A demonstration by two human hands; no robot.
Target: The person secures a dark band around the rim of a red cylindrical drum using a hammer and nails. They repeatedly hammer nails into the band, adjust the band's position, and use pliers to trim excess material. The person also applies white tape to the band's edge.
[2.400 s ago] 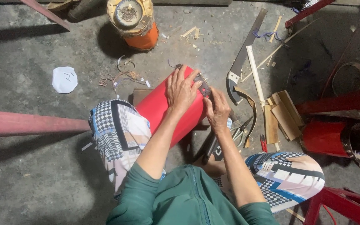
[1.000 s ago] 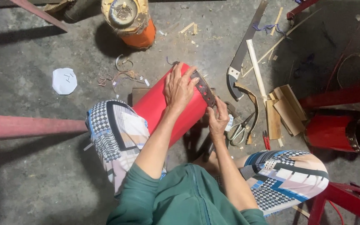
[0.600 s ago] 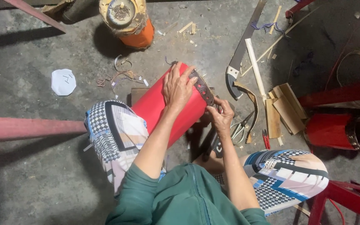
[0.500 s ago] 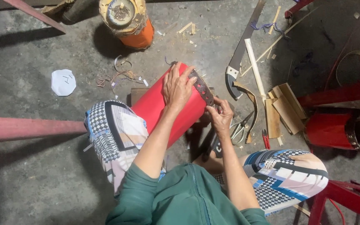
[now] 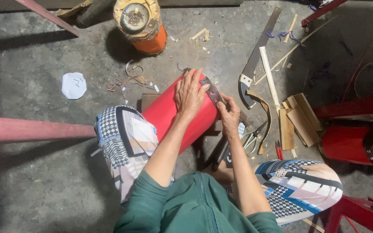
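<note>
Hands meet at the far end of a red cylinder [image 5: 169, 114] that lies tilted on the concrete floor [image 5: 35, 185], between the person's patterned knees. The left hand [image 5: 189, 92] rests flat and open on top of the cylinder, fingers spread toward its far rim. The right hand [image 5: 229, 116] is closed around the near end of a dark strip [image 5: 212, 91] dotted with small holes; the strip lies along the cylinder's right edge, touching it, with its far tip just beside the left fingertips.

Right of the hands, a long machete [image 5: 255, 64] lies on the floor beside a pale wooden stick [image 5: 269, 80]. Flat brown wood pieces [image 5: 296, 118] are stacked further right, with scissors [image 5: 252, 138] near the right wrist. At the far side stands an orange drum [image 5: 141, 23] with a frayed top. A white paper scrap [image 5: 73, 85] lies at the left, and curled shavings [image 5: 130, 80] are scattered between it and the cylinder. A red container [image 5: 346, 144] sits at the right edge.
</note>
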